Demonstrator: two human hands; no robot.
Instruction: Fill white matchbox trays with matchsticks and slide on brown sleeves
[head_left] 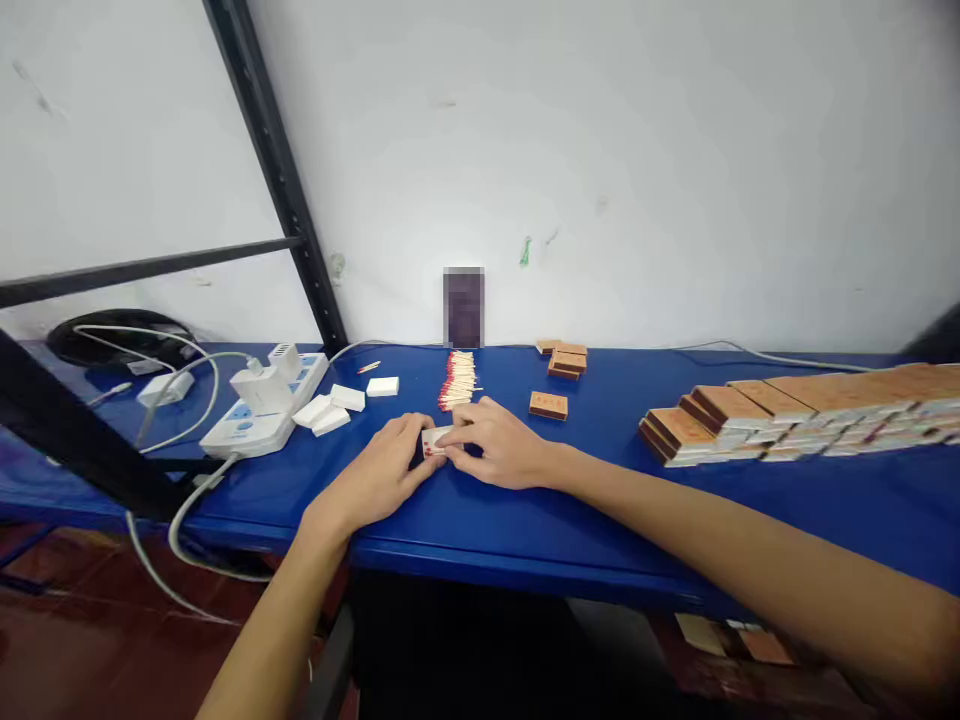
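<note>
A small white matchbox tray (430, 440) lies between my two hands near the front of the blue table, with a few red match heads showing inside it. My left hand (375, 472) steadies its left end, thumb and fingers curled around the edge. My right hand (504, 444) closes its fingertips over the right end, which hides that part of the tray and its contents. Just beyond my fingers, loose matches (460, 378) form a column with red heads facing left. A closed brown matchbox (548, 405) rests to the right of them.
Several white trays (330, 412) sit left of my hands, beside a power strip (262, 410) with plugged-in chargers and cables. A few matchboxes (567, 359) are stacked at the back. Long matchbox stacks (780, 405) line the right. A dark metal post (281, 170) rises at left.
</note>
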